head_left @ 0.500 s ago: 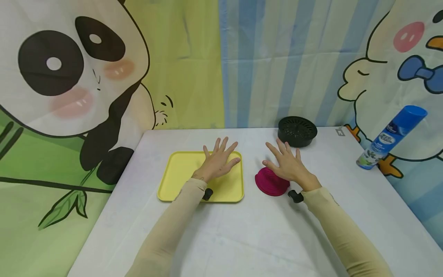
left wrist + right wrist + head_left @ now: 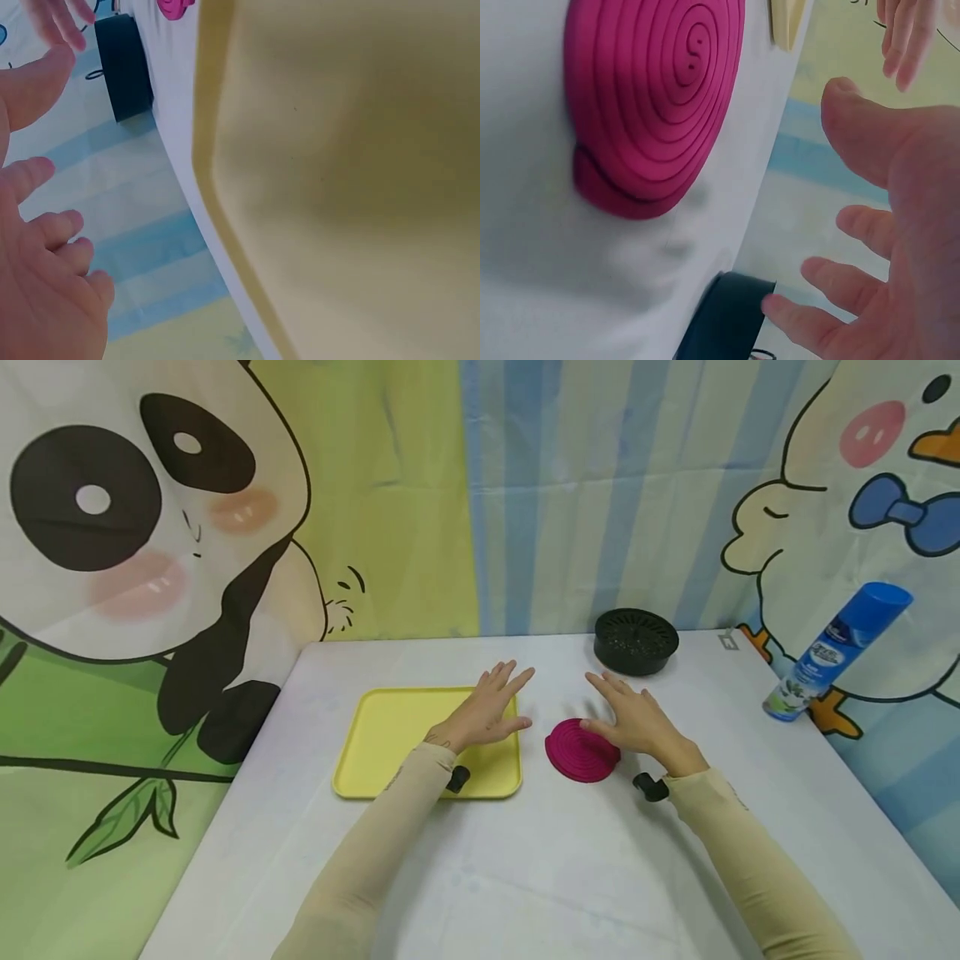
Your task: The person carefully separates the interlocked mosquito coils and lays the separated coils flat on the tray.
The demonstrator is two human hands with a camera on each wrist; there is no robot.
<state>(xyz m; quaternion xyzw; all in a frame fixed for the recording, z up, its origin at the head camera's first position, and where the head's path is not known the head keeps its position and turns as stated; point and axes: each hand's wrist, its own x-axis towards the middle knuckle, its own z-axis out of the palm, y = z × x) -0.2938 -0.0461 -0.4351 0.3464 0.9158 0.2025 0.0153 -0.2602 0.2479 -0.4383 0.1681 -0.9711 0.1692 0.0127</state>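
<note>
A white table (image 2: pixel 525 877) is spanning the foreground; a rectangular yellow tray (image 2: pixel 397 752) is lying on it; a blue aerosol can (image 2: pixel 836 647) is standing rightward; the left hand (image 2: pixel 486 710) is hovering over the tray's right side, the right hand (image 2: pixel 636 722) near a magenta spiral-grooved disc (image 2: pixel 577 756) lying beside the tray, both loosely spreading their fingers.

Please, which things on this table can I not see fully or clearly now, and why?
Tray: head view, left hand and sleeve cover part of it; left wrist view, frame edges cut it off.
Coil: head view, right hand hides part of its rim; both wrist views, the top edge cuts it.
Tub: right wrist view, cut by the bottom edge.
Can: head view, small lettering too tiny and blurred.
</note>
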